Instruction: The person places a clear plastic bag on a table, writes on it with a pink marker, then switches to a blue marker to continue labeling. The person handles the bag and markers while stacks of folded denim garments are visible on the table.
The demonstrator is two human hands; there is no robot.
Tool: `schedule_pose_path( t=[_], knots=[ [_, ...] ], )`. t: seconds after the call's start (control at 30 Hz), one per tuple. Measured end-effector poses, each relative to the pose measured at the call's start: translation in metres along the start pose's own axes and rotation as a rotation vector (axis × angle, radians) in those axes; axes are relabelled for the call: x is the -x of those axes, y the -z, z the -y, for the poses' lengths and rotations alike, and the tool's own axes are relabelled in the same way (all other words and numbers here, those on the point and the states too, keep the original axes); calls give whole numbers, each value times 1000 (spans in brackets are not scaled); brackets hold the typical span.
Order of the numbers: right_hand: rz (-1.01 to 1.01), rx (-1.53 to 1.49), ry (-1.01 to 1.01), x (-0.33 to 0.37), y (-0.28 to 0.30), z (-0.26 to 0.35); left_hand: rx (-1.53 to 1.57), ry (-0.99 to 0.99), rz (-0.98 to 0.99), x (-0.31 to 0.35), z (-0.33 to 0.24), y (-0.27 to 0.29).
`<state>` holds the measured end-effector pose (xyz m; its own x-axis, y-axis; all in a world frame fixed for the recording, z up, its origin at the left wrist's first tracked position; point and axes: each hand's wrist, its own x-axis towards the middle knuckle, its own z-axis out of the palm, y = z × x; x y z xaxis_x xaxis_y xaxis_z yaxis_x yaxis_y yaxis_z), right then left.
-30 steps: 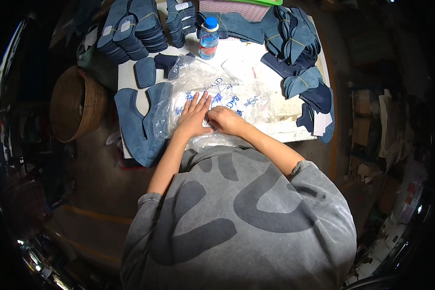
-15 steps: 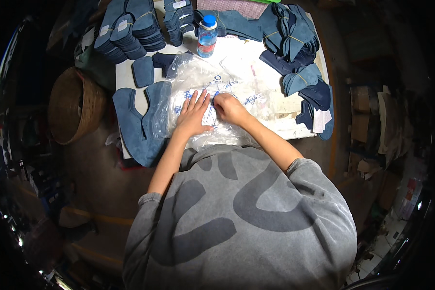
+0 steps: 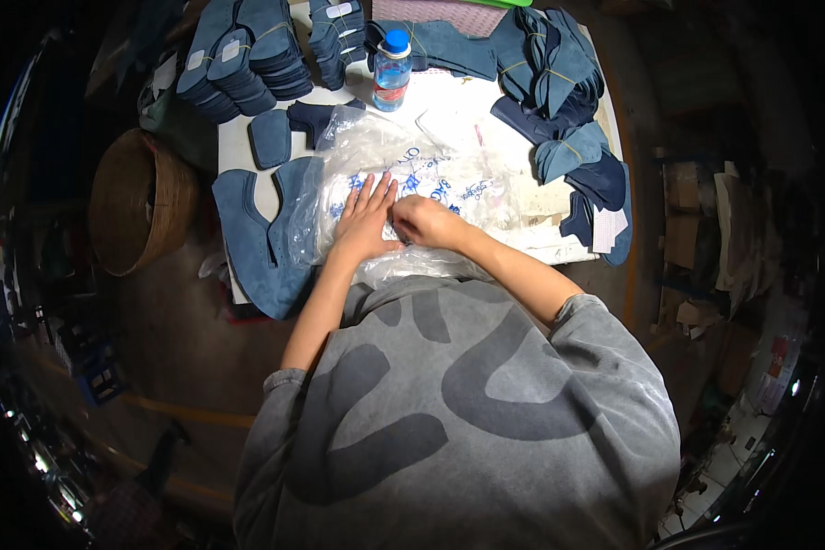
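Observation:
A clear plastic bag (image 3: 367, 137) with blue handwriting lies crumpled on the white table, a white layer showing through it. My left hand (image 3: 367, 225) rests flat on the bag, fingers spread. Close beside it, my right hand (image 3: 424, 222) is closed, its fingertips bent down against the bag. Whatever those fingers hold, if anything, is hidden under the hand. Left of the bag lie blue-grey leather pieces (image 3: 264, 261), one of them a large forked shape.
Bundled stacks of cut leather pieces (image 3: 275, 55) stand at the back left. A blue-capped plastic bottle (image 3: 392, 73) is behind the bag. More tied leather bundles (image 3: 559, 78) line the table's right edge. A woven basket (image 3: 142, 202) stands on the floor at left.
My right hand has shifted slightly left and toward me, uncovering more blue handwriting. The left hand has stayed flat in nearly the same place.

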<state>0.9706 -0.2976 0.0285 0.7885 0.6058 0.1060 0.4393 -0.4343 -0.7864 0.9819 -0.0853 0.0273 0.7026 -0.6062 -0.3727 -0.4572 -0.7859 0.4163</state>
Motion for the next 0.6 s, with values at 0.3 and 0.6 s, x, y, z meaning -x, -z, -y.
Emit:
schedule_pose_path(
  t=[0.3,0.6],
  knots=[
    [-181,88,-40,1,-2,-4,28,8,-2,2,-2,1],
    [-80,124,8,3,-2,-4,46,8,-18,2,-2,2]
  ],
)
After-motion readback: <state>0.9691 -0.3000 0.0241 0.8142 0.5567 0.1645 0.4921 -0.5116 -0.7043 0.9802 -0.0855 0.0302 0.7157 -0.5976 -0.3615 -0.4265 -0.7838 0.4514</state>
